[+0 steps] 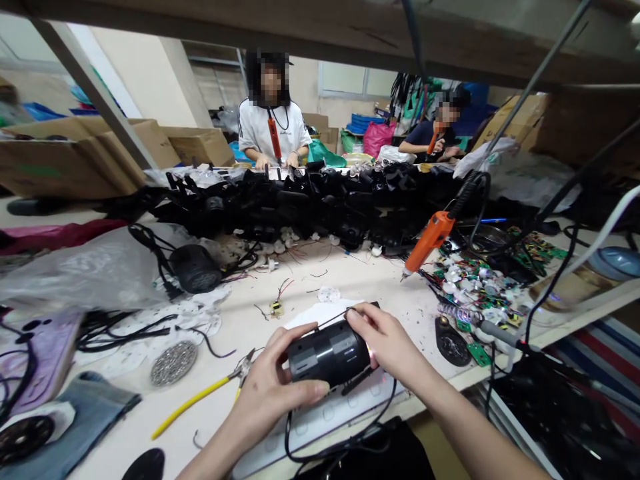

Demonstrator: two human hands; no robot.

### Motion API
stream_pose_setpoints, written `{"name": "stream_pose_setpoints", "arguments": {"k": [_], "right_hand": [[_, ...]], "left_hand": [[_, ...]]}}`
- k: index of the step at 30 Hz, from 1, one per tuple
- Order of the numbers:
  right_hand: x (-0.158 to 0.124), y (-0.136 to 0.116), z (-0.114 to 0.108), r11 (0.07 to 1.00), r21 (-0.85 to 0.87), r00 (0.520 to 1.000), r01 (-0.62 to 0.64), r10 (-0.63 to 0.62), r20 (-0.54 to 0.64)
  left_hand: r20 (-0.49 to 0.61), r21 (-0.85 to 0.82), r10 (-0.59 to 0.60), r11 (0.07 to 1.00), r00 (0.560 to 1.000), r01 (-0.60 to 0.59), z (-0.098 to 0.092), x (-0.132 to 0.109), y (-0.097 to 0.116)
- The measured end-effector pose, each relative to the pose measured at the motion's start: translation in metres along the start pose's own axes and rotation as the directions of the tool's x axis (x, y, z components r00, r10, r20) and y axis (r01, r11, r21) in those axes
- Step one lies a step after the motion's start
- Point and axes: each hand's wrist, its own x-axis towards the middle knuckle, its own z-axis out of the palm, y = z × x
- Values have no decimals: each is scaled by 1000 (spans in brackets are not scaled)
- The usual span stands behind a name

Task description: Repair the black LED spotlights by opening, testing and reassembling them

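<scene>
A black cylindrical device (327,355) with a black cable lies sideways between my two hands, above a white board (320,417) at the table's front edge. My left hand (280,377) grips its left end, thumb along the near side and fingers over the top. At the right end, my right hand (380,337) has its fingers wrapped round the casing, where a small light glows. Yellow-handled pliers (193,405) lie just left of my left hand. Beyond the device is a small circuit piece with wires (277,307).
An orange electric screwdriver (429,242) hangs at the right over the table. Circuit boards and parts (475,287) are piled beside it. A dish of screws (174,363) stands at the left. Black casings (300,200) line the back, where two people work.
</scene>
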Motion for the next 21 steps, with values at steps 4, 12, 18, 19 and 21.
{"name": "stream_pose_setpoints", "arguments": {"k": [4,12,18,19,21], "right_hand": [[-2,1,-3,999,24,998,-46,44,52],[-11,11,-3,995,-102,996,-3,12,92],[-24,20,8,867,-322,922,380,-384,54],[-25,20,9,772,-412,862,484,-502,71],[-23,21,10,608,-518,759,602,-637,135]], "left_hand": [[-25,14,-27,1000,999,27,0,1,7],[-122,-189,-162,972,979,137,-6,12,6],[-141,-436,-307,873,941,220,-5,15,10],[-124,-460,-322,857,939,233,-4,15,10],[-79,-501,-351,823,933,267,-2,16,9]]}}
